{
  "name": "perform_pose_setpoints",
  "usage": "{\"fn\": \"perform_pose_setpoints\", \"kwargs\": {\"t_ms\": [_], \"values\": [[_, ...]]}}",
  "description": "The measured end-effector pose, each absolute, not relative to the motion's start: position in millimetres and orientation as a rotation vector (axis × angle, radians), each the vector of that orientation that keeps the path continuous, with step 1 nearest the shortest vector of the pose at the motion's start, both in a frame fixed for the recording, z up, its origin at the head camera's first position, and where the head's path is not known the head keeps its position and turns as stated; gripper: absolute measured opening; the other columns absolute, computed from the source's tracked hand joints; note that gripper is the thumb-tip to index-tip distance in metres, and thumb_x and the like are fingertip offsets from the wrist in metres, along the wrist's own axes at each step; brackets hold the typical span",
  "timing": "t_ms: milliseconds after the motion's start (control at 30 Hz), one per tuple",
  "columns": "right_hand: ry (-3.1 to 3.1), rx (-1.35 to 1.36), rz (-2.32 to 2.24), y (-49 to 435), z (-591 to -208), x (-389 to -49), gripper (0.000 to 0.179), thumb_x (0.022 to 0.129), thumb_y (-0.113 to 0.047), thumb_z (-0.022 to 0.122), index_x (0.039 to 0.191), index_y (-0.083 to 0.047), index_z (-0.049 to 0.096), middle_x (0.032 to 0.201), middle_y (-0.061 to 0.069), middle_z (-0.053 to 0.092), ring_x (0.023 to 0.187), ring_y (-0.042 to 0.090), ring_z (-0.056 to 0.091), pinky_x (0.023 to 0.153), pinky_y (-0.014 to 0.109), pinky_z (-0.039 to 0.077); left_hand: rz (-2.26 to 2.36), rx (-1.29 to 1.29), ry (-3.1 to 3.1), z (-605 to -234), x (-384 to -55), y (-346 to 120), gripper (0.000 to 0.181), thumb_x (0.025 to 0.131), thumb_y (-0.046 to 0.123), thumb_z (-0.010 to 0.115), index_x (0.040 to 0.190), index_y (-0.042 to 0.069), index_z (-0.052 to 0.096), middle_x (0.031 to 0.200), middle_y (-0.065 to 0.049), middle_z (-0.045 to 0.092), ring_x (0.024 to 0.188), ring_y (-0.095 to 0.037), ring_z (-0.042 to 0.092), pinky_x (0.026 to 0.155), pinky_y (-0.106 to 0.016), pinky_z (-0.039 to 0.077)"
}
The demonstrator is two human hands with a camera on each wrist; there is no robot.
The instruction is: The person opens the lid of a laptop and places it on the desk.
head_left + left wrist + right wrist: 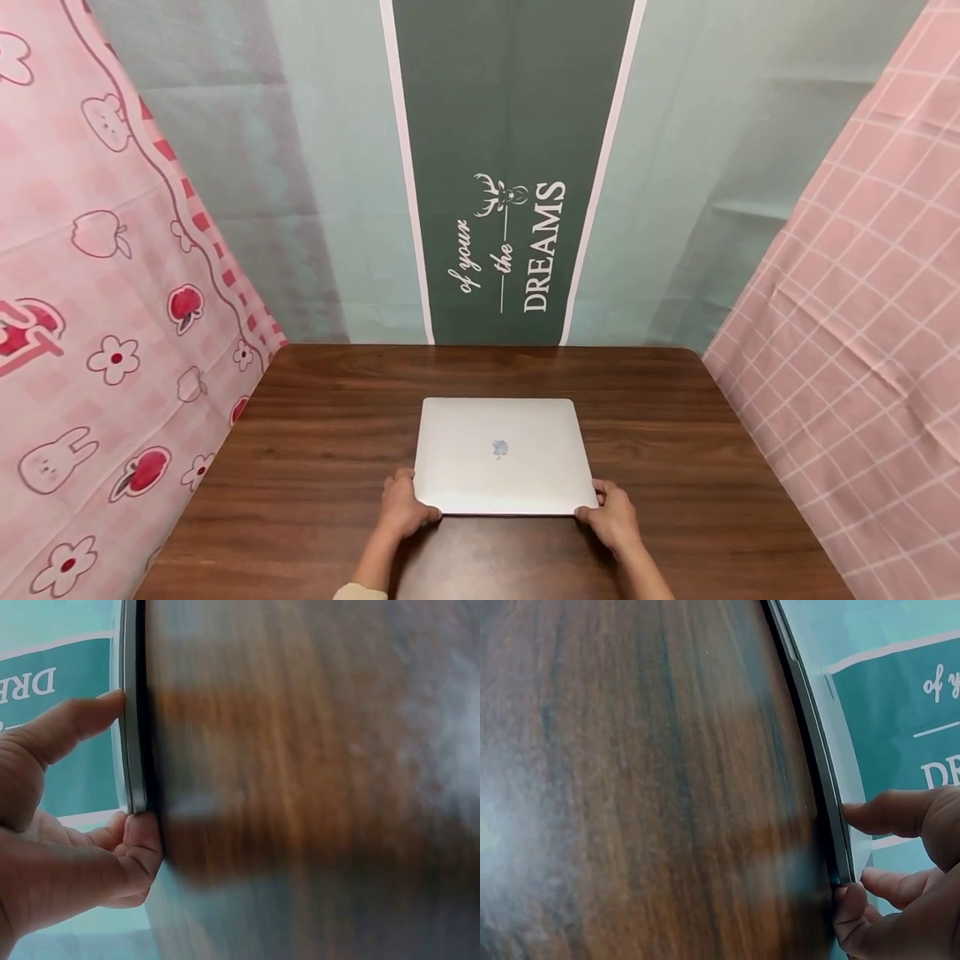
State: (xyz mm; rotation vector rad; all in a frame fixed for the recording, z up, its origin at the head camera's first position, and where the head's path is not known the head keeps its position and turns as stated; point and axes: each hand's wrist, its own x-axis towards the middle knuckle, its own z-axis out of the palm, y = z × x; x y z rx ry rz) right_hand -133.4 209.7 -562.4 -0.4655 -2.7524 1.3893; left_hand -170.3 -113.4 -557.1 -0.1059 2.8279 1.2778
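A closed silver laptop with an apple logo on its lid lies at the middle of the brown table. My left hand holds its near left corner, thumb at the front edge and fingers along the left side. At the near right corner, my right hand grips it the same way. In the left wrist view the laptop's thin front edge runs between thumb and curled fingers. The right wrist view shows the laptop edge close over the wood, with fingertips at its corner.
The wood-grain table extends around the laptop on all sides. Behind it hangs a green cloth with white lettering. Pink printed cloth hangs on the left, and pink checked cloth on the right.
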Motion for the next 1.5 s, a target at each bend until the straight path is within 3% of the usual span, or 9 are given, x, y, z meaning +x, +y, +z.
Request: {"fn": "perform_pose_setpoints", "kwargs": {"t_ms": [467,667,900,1167,1267,1500], "values": [[-2.799,-0.421,1.339,205.2,-556.9,-136.0,0.061,0.061,0.0,0.077,0.113,0.018,0.05,0.089,0.022,0.059,0.082,0.033,0.057,0.072,0.042,0.045,1.369,-0.085,2.795,-559.3,-173.1,-122.7,0.076,0.048,0.006,0.089,0.111,-0.01,0.049,0.093,-0.021,0.052,0.09,-0.037,0.05,0.08,-0.046,0.042],[-2.991,-0.174,0.849,188.3,-538.2,-138.8,0.069,0.057,-0.012,0.082,0.115,0.013,0.054,0.104,0.031,0.051,0.097,0.049,0.045,0.078,0.056,0.04,1.431,-0.057,2.753,-561.2,-170.8,-126.6,0.074,0.048,0.005,0.088,0.11,-0.008,0.05,0.085,-0.013,0.054,0.081,-0.029,0.052,0.071,-0.041,0.043],[-3.083,0.216,0.521,147.0,-521.2,-147.8,0.063,0.053,-0.015,0.085,0.108,0.005,0.062,0.099,0.019,0.057,0.091,0.038,0.052,0.07,0.052,0.044,1.418,-0.039,2.723,-557.8,-171.1,-128.7,0.072,0.049,0.006,0.089,0.108,-0.008,0.05,0.082,-0.011,0.054,0.076,-0.025,0.053,0.067,-0.039,0.044],[-2.948,0.606,0.109,117.1,-523.1,-153.1,0.036,0.06,-0.005,0.074,0.093,0.001,0.063,0.085,0.013,0.057,0.078,0.03,0.054,0.058,0.041,0.042,1.351,0.12,2.82,-558.8,-171.5,-130.5,0.082,0.049,0.014,0.09,0.118,-0.007,0.051,0.103,-0.018,0.052,0.095,-0.033,0.051,0.082,-0.045,0.042],[-2.921,0.662,0.031,112.1,-525.1,-155.3,0.035,0.06,-0.006,0.076,0.092,0.0,0.062,0.085,0.014,0.056,0.078,0.029,0.054,0.058,0.039,0.042,1.283,0.142,2.861,-561.4,-173.2,-131.1,0.085,0.049,0.018,0.091,0.121,-0.004,0.052,0.111,-0.02,0.051,0.103,-0.038,0.046,0.086,-0.052,0.037],[-2.894,0.745,-0.099,104.2,-531.3,-157.4,0.047,0.06,-0.009,0.078,0.102,0.001,0.06,0.102,0.022,0.057,0.091,0.034,0.054,0.064,0.042,0.045,1.155,0.134,2.88,-563.1,-175.3,-132.4,0.096,0.044,0.026,0.091,0.128,0.001,0.051,0.125,-0.023,0.048,0.111,-0.042,0.039,0.081,-0.058,0.03]]}}
